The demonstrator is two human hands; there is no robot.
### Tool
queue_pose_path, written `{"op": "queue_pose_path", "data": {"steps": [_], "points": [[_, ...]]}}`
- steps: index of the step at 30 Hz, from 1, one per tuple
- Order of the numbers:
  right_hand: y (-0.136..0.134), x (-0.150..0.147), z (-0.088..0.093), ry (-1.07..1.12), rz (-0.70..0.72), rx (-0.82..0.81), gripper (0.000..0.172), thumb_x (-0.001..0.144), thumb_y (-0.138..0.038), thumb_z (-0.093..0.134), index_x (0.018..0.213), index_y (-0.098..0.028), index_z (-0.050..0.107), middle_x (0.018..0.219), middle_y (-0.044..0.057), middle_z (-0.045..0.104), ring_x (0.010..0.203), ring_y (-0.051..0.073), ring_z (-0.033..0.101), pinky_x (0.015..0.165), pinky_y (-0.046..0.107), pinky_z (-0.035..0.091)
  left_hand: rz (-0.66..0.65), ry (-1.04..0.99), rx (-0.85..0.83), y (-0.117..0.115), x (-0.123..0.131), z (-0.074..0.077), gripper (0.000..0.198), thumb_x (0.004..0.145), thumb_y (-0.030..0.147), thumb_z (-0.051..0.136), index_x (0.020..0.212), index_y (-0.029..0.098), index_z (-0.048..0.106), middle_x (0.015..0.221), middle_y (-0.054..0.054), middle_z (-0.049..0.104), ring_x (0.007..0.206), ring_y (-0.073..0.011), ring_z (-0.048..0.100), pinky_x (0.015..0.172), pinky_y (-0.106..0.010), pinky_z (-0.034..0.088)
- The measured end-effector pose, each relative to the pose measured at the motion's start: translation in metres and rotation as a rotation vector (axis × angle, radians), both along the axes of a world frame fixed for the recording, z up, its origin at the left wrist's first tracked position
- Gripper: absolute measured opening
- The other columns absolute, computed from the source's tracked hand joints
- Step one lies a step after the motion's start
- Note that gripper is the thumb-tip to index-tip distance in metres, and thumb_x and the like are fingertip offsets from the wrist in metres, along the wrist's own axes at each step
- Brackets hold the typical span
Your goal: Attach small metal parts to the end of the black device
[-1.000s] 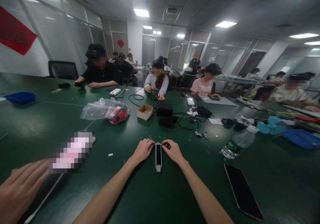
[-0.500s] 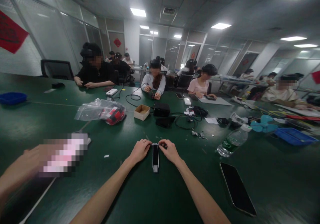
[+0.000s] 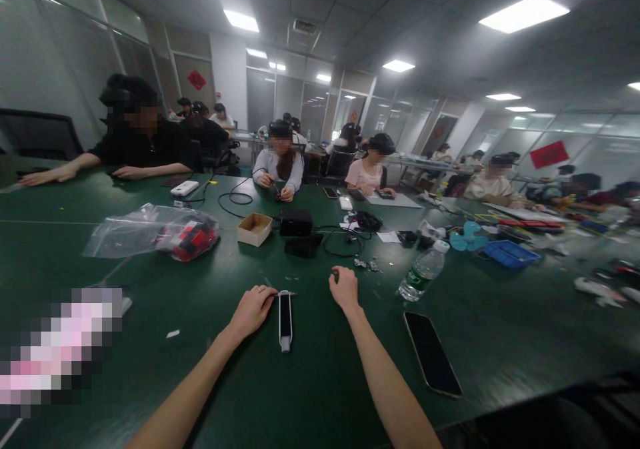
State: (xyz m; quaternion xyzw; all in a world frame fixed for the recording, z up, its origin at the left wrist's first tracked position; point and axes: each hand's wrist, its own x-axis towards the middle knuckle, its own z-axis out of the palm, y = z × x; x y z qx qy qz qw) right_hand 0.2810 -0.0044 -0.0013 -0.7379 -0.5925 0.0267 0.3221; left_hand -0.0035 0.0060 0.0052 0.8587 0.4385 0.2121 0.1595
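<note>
Slim device amid a crowded green table

Nearest on the right, a dark phone (image 3: 433, 354) lies flat on the green table (image 3: 320, 395); a pixelated pink-and-white object (image 3: 65, 345) lies at far left. Between them is the slim black-and-white device (image 3: 285, 319), its long side pointing away. The left hand (image 3: 254, 310) has its fingertips at the device's far end (whether they pinch it or merely touch, I cannot tell). The right hand (image 3: 345, 290) is apart from it, fingers bent; whether they hold anything small cannot be seen.

Just right of that hand stands a water bottle (image 3: 417, 282), in the way towards the blue tray (image 3: 505, 259). Small metal parts (image 3: 367, 263) lie beyond the right hand. Past the device come a black flat piece (image 3: 303, 245), then an open cardboard box (image 3: 254, 237) between a plastic bag (image 3: 130, 231) and a black box (image 3: 296, 222). Co-workers sit across the table.
</note>
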Motion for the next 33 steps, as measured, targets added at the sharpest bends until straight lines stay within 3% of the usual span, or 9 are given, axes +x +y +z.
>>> {"op": "queue_pose_path", "data": {"steps": [4, 9, 22, 33], "points": [[-0.002, 0.049, -0.003, -0.071, -0.338, -0.049, 0.031, 0.084, -0.023, 0.045, 0.109, -0.016, 0.062, 0.110, 0.016, 0.060, 0.106, 0.030, 0.050, 0.087, 0.041, 0.038, -0.001, 0.000, -0.014, 0.002, 0.000, 0.000, 0.029, 0.093, 0.024, 0.038, 0.109, 0.022, 0.062, 0.107, -0.006, 0.066, 0.098, -0.0212, 0.058, 0.084, -0.035, 0.045], [-0.006, 0.080, -0.010, -0.077, -0.538, -0.091, 0.037, 0.082, -0.024, 0.045, 0.115, -0.017, 0.061, 0.112, 0.018, 0.056, 0.107, 0.032, 0.047, 0.086, 0.045, 0.035, -0.004, -0.003, 0.004, 0.003, 0.000, -0.003, 0.027, 0.092, 0.025, 0.040, 0.107, 0.023, 0.063, 0.106, -0.006, 0.066, 0.099, -0.0215, 0.058, 0.085, -0.035, 0.045], [0.000, 0.079, -0.015, -0.175, -0.554, -0.150, 0.036, 0.087, -0.032, 0.045, 0.113, -0.019, 0.066, 0.106, 0.020, 0.054, 0.106, 0.034, 0.044, 0.084, 0.047, 0.032, 0.006, -0.009, -0.035, -0.001, 0.000, 0.005, 0.029, 0.092, 0.028, 0.040, 0.108, 0.023, 0.063, 0.108, -0.006, 0.066, 0.099, -0.0224, 0.058, 0.085, -0.037, 0.046], [-0.001, 0.074, -0.017, -0.282, -0.530, -0.159, 0.033, 0.089, -0.032, 0.044, 0.107, -0.017, 0.067, 0.107, 0.019, 0.055, 0.105, 0.033, 0.045, 0.084, 0.044, 0.032, 0.006, 0.004, -0.016, 0.001, -0.001, -0.002, 0.029, 0.092, 0.027, 0.039, 0.110, 0.022, 0.062, 0.109, -0.007, 0.065, 0.099, -0.0218, 0.058, 0.084, -0.036, 0.045]]}}
